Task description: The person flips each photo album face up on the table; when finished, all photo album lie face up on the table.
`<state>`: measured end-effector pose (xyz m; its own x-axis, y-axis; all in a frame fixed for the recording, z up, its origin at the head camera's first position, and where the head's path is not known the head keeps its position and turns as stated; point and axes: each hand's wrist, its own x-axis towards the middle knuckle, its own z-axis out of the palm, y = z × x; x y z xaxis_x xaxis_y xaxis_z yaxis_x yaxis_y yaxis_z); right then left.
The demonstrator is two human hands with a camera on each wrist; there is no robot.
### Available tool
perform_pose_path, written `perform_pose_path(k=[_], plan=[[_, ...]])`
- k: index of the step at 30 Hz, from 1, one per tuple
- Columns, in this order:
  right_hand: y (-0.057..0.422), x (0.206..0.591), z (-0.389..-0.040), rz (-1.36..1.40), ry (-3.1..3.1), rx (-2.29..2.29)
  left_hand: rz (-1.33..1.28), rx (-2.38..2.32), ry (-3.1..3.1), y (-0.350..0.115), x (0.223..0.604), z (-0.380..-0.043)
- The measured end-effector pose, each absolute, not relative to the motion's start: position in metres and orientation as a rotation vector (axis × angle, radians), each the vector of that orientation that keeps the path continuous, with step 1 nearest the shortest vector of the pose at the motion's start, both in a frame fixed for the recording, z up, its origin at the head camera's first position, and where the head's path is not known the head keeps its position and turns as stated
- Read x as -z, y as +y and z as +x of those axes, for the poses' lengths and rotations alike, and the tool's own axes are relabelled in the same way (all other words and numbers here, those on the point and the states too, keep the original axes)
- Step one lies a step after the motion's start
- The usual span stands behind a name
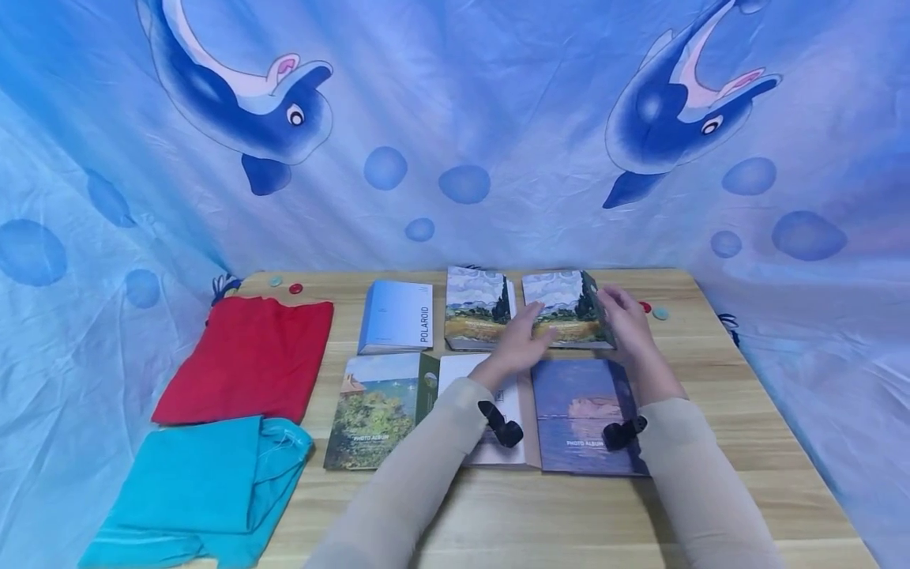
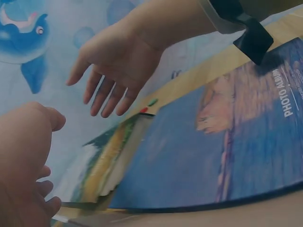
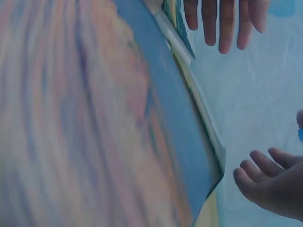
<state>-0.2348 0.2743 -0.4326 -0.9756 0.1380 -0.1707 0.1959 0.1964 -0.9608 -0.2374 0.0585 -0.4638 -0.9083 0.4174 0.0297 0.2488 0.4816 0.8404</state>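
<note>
Both hands hover around a landscape-painted photo album at the back right. My left hand, fingers loosely spread, overlaps its near left side in the head view. Off its right edge is my right hand, palm facing inward. The left wrist view shows the left hand and right hand apart, with nothing between their fingers. A matching album stands just left. Nearer lie a purple seascape photo album and a white-covered album, partly hidden by the left arm.
Further left are a blue POLAROID album and a garden-painted photo album. Red cloth and folded turquoise cloth lie along the table's left side. Small red and green discs sit at the back corners. A blue dolphin-print curtain hangs behind.
</note>
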Motion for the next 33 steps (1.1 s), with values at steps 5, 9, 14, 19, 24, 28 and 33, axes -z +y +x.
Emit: perform_pose_path(k=[5,9,14,19,24,28,33], plan=[[0.287,0.441,-0.232,0.245,2.386,1.754,0.558,-1.342,2.565,0.070,0.472,-0.237],[0.293,0.450,-0.233,0.230,2.365,1.618,0.557,-1.279,2.572,0.074,0.472,-0.238],[0.295,0.458,-0.236,0.258,2.281,1.647,0.523,-1.193,2.546,0.078,0.468,-0.239],[0.293,0.457,-0.235,0.252,2.157,1.802,0.456,-1.190,2.529,0.081,0.469,-0.238],[0.286,0.449,-0.236,0.349,2.108,2.020,0.426,-1.243,2.518,0.088,0.471,-0.237],[0.281,0.443,-0.238,0.453,2.356,2.025,0.376,-1.329,2.483,0.093,0.472,-0.235],[0.276,0.438,-0.237,0.524,2.496,2.014,0.372,-1.446,2.393,0.097,0.472,-0.231]])
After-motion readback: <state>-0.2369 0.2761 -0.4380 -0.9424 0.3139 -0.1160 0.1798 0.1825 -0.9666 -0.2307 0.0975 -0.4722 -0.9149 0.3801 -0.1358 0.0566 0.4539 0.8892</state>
